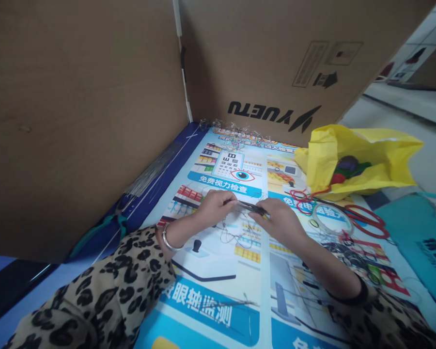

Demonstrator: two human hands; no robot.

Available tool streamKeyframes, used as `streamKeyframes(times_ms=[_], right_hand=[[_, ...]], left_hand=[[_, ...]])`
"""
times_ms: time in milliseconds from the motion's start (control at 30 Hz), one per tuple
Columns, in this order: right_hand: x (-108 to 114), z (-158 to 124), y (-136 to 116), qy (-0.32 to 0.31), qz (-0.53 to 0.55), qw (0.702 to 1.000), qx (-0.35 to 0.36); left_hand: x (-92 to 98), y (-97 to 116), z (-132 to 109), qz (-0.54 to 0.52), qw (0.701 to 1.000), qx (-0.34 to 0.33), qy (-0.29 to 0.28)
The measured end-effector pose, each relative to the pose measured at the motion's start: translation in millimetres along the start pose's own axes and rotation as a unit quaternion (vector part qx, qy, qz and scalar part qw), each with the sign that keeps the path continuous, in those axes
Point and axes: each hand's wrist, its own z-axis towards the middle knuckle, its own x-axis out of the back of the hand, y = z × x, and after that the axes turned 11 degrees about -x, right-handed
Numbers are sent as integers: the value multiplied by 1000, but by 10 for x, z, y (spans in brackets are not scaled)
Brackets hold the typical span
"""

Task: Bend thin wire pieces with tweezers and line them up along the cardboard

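Over the printed sheet (263,271), both hands meet in the middle of the view. My right hand (278,218) is closed on a pair of small dark pliers (252,207), whose jaws point left toward my left hand (218,206). The left fingers are pinched together at the jaw tips, on what looks like thin wire. Exactly what they grip is hidden by the fingers. Loops of fine wire (236,235) hang or lie just beneath the hands. More thin wire pieces (236,303) lie on the sheet nearer to me.
Cardboard panels (269,58) stand at the back and left. Straight wires (156,169) and teal-handled pliers (119,223) lie left; wire shapes (240,133) sit at the back. Right are a yellow bag (319,160), red-handled scissors (366,220), tangled dark cords (352,257) and a teal pouch (414,232).
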Motion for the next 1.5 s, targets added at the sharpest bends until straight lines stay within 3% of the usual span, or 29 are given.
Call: streamKeyframes(times_ms=[267, 600, 1267, 1500], right_hand=[[162, -20, -5, 7, -144, 989, 43], [210, -74, -96, 10, -219, 974, 56], [187, -162, -241, 2, -248, 968, 47], [223, -190, -274, -6, -257, 966, 41]], left_hand=[[-3, 25, -8, 58, 998, -26, 1], [-41, 46, -24, 123, 991, -47, 7], [-75, 70, -42, 174, 984, -48, 8], [-62, 45, -36, 132, 991, -35, -6]])
